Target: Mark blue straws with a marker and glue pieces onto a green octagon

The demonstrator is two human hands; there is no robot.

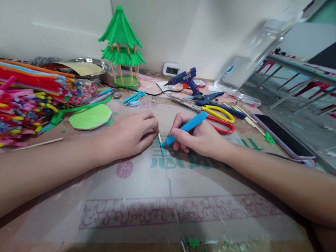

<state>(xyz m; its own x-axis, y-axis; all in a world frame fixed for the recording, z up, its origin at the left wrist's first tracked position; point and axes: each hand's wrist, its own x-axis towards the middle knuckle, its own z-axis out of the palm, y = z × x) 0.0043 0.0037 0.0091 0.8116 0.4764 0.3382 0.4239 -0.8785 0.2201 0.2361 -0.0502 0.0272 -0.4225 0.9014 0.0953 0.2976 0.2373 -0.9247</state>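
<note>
My left hand (pixel 141 131) pinches the upper end of a short wooden stick (pixel 161 145) against the covered table. The stick's lower part is blue, and bare wood shows near my fingers. In my right hand (pixel 191 134) is a blue marker (pixel 185 127), held like a pen with its tip touching the stick. Several blue sticks (pixel 134 97) lie just beyond my hands. Left of them rests a light green octagonal sheet (pixel 91 116). Behind stands a small tower (pixel 122 48) with green roofs on wooden posts.
Bundles of coloured pipe cleaners (pixel 16 102) crowd the left. At the back are a digital timer (pixel 171 69) and a blue glue gun (pixel 186 79) with its cord. Scissors (pixel 219 114), pliers (pixel 209 98), loose sticks (pixel 249 118) and a phone (pixel 283 135) lie to the right.
</note>
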